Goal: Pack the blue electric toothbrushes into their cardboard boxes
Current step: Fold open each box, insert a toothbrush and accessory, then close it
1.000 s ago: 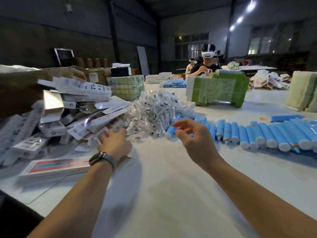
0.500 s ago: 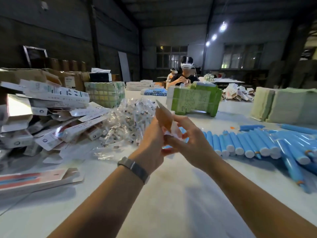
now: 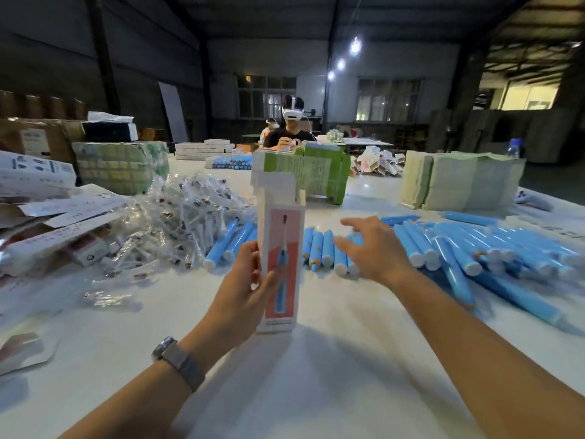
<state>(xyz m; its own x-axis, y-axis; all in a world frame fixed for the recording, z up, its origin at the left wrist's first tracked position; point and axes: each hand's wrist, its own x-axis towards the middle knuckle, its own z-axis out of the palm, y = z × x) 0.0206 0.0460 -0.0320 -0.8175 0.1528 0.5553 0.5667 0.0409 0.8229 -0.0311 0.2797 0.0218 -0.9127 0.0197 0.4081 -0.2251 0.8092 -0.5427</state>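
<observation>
My left hand (image 3: 245,289) grips a tall white cardboard box (image 3: 280,255) with a pink panel and a toothbrush picture, held upright with its top flaps open. My right hand (image 3: 375,248) hovers with fingers spread just above a row of blue toothbrush handles (image 3: 323,248) lying on the white table (image 3: 316,359). It holds nothing. Several more blue handles (image 3: 493,261) lie in a loose heap to the right.
A pile of flat and folded boxes (image 3: 53,229) lies at the left, beside a heap of clear bags with brush heads (image 3: 186,223). Green packs (image 3: 313,175) and pale stacks (image 3: 459,182) stand further back. A person with a headset (image 3: 289,131) sits at the far end.
Both hands were together on the box, opening it up. Now my left hand alone holds it upright, and my right hand has moved right over the blue handles.
</observation>
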